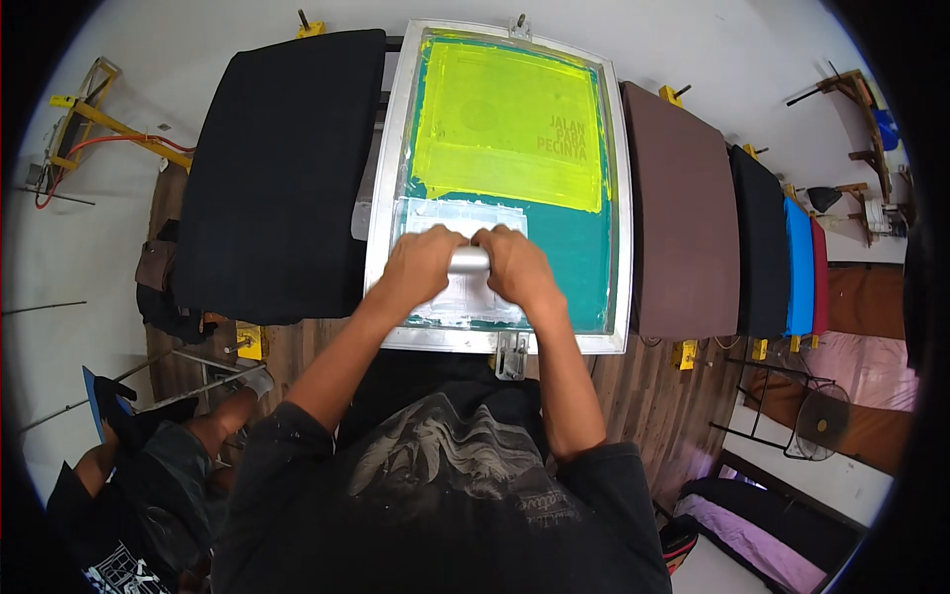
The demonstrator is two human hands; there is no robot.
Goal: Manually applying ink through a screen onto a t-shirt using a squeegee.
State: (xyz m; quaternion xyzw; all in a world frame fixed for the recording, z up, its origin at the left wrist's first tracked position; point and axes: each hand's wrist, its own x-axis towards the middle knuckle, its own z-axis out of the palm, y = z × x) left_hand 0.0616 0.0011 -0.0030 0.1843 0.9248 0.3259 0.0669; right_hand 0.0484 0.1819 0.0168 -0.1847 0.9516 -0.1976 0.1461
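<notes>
- Long wooden bench (633,381) carries an aluminium-framed printing screen (618,198) with yellow-green mesh.
- Left hand (421,262) and right hand (517,265): both closed around a silver squeegee handle (470,259) resting on the mesh.

Landmark: screen frame (495,188), lying flat at the middle, straight ahead of the torso. On its mesh, toward the near edge: squeegee (470,260), gripped at its left end by the left hand (421,262) and at its right end by the right hand (515,265). Just left of the frame: first cloth-covered board (282,173). Just right of it: second board (683,213), then a row of further boards (782,252) beyond, each overlapping the next. Below the frame's near edge: metal clamp (511,354). Far down to the left: another person (148,465), seated. Far down to the right: floor fan (821,421).
</notes>
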